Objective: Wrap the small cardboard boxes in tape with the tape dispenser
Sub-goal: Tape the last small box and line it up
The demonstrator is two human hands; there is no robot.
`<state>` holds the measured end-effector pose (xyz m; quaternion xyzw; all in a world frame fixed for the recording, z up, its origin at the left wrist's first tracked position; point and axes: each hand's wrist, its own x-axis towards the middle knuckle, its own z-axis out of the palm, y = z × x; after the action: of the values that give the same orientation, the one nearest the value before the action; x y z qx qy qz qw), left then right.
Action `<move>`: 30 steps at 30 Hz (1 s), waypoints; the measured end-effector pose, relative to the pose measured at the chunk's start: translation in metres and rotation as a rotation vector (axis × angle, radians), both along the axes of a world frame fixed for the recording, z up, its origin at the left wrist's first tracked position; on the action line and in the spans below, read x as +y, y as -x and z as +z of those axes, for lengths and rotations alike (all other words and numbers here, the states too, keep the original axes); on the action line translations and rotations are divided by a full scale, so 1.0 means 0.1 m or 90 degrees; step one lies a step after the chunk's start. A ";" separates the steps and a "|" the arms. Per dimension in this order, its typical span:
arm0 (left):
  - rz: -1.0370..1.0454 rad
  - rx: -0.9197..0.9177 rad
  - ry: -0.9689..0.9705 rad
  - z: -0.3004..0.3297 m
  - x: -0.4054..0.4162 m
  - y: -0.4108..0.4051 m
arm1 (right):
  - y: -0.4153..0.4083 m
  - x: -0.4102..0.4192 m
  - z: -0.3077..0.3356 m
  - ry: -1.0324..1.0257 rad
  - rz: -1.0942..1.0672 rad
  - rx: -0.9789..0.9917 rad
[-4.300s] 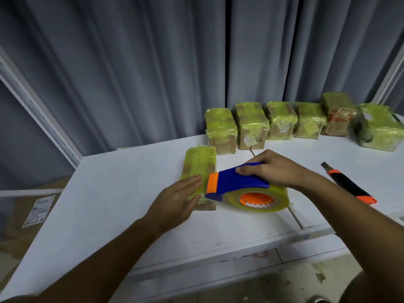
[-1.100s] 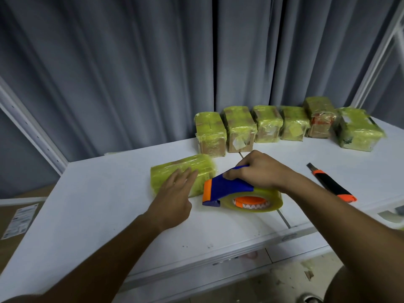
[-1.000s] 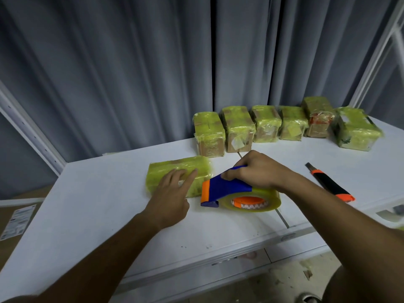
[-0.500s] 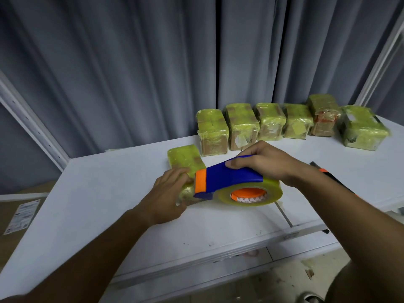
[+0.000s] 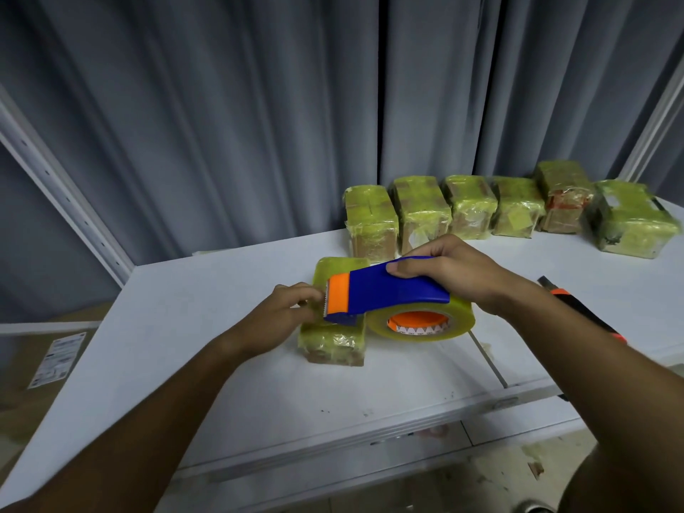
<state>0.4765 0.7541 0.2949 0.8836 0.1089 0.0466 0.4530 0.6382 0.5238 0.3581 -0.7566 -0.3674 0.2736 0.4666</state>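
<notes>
Near the table's [image 5: 222, 383] middle lies the box [image 5: 333, 340] — glossy with tape, likely light, stiff and slippery, best pinned flat from above. Left hand [image 5: 285, 312] pinches at its top beside the blade; right hand [image 5: 451, 272] grips the dispenser [image 5: 392, 290] just above it.

The light is dim and bluish, shadows are soft, and straight lines bend near the picture's edges.

left grip [image 5: 292, 309] pinching, right grip [image 5: 449, 275] clenched
</notes>
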 end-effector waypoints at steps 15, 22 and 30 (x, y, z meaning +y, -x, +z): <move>0.055 0.067 0.104 0.16 -0.17 -0.04 | 0.01 0.01 -0.03 -0.011 0.033 -0.002; 0.117 0.114 -0.002 0.20 -0.15 -0.05 | 0.01 -0.02 -0.05 0.011 0.052 -0.013; 0.127 0.176 -0.024 0.25 -0.21 0.00 | 0.01 -0.09 -0.04 0.033 0.102 0.007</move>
<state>0.4769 0.7332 0.3201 0.8747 0.2565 -0.0284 0.4102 0.6367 0.5147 0.3539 -0.7351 -0.4173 0.3232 0.4255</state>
